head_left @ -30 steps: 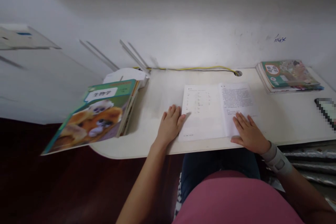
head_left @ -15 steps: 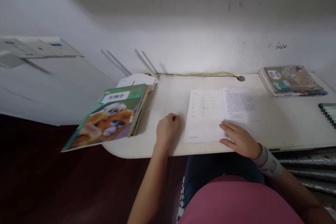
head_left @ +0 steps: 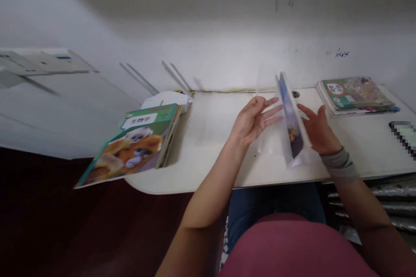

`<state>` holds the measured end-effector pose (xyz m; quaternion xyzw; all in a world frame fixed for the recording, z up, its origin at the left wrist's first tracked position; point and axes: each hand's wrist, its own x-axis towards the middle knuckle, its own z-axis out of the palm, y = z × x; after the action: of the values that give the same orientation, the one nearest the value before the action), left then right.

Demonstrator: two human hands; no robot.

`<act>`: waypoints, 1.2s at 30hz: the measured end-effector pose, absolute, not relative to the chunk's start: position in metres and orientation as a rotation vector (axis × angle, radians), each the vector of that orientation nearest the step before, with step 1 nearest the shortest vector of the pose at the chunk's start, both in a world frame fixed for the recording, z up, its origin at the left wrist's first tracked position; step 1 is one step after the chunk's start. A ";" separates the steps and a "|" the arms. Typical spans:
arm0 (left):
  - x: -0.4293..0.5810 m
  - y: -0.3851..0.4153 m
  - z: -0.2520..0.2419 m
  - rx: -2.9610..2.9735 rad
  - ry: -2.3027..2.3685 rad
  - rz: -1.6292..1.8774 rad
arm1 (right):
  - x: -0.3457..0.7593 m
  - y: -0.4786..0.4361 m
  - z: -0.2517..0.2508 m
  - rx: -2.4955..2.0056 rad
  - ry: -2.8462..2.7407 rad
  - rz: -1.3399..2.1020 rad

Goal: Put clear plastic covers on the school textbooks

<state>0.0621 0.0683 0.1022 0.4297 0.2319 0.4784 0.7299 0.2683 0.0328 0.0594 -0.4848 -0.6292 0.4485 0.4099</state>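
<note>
A booklet [head_left: 293,123] with a bluish picture on its cover stands on edge on the white desk [head_left: 201,156], blurred by motion, its pages partly fanned. To its left, my left hand [head_left: 253,121] has its fingers stretched toward the cover, tips close to it; contact is hard to make out. On the other side my right hand [head_left: 320,132] is spread, its fingers and thumb apart beside the booklet, the palm near its lower edge. A grey band [head_left: 339,162] wraps my right wrist.
A stack of textbooks [head_left: 130,147] with a monkey cover overhangs the desk's left end, by a white router [head_left: 156,99] with several antennas. Another stack of books [head_left: 357,95] lies at the back right. A pixelated device [head_left: 404,138] sits at the right edge.
The booklet lay open and flat under my right hand; now it is raised on edge, pages folded together. My left hand has moved right and unclenched. My right hand has lifted and moved right.
</note>
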 end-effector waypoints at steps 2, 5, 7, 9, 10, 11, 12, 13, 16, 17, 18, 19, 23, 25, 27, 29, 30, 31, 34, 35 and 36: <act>0.063 0.070 0.100 0.972 0.526 1.055 | 0.296 0.032 0.062 -1.278 -1.441 1.194; 0.028 0.070 0.086 1.032 0.670 1.101 | 0.332 0.027 0.048 -1.326 -1.305 1.281; -0.009 0.070 0.068 1.107 0.861 1.099 | 0.347 0.023 0.028 -1.349 -1.260 1.381; -0.048 0.071 0.046 1.204 1.136 1.059 | 0.356 0.020 0.007 -1.390 -1.215 1.379; -0.065 0.070 0.036 1.269 1.297 1.030 | 0.358 0.019 -0.003 -1.407 -1.188 1.341; -0.077 0.070 0.026 1.363 1.459 0.957 | 0.360 0.018 -0.011 -1.419 -1.162 1.294; -0.085 0.068 0.018 1.474 1.632 0.831 | 0.362 0.016 -0.018 -1.428 -1.144 1.258; -0.088 0.065 0.013 1.578 1.826 0.707 | 0.363 0.015 -0.023 -1.437 -1.141 1.234; -0.068 0.051 0.008 1.920 2.301 0.564 | 0.368 0.013 -0.032 -1.506 -1.221 1.114; -0.053 0.045 0.008 2.051 2.354 0.622 | 0.370 0.013 -0.033 -1.556 -1.274 1.010; -0.037 0.039 0.008 2.169 2.323 0.670 | 0.372 0.013 -0.034 -1.611 -1.340 0.872; -0.019 0.033 0.007 2.270 2.237 0.706 | 0.373 0.013 -0.036 -1.666 -1.416 0.719; 0.046 0.013 -0.012 2.582 1.601 0.581 | 0.376 0.015 -0.042 -1.784 -1.682 0.337; 0.066 0.008 -0.025 2.597 1.426 0.512 | 0.375 0.015 -0.044 -1.799 -1.750 0.309; 0.076 0.006 -0.035 2.578 1.369 0.473 | 0.373 0.015 -0.046 -1.803 -1.784 0.300; 0.077 0.006 -0.040 2.567 1.357 0.456 | 0.372 0.015 -0.046 -1.803 -1.799 0.307; 0.076 0.006 -0.041 2.567 1.351 0.451 | 0.372 0.014 -0.045 -1.807 -1.800 0.316; 0.075 0.006 -0.040 2.569 1.344 0.446 | 0.372 0.014 -0.045 -1.815 -1.792 0.319; 0.073 0.006 -0.037 2.569 1.340 0.428 | 0.373 0.014 -0.044 -1.854 -1.752 0.302; 0.073 0.006 -0.036 2.569 1.340 0.425 | 0.373 0.014 -0.044 -1.856 -1.755 0.296; 0.073 0.005 -0.036 2.569 1.342 0.427 | 0.372 0.014 -0.044 -1.850 -1.765 0.291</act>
<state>0.0731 0.0055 -0.0358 0.8720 0.4554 0.1448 0.1060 0.3724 0.0135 -0.0443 -0.6899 -0.6585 0.1087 0.2803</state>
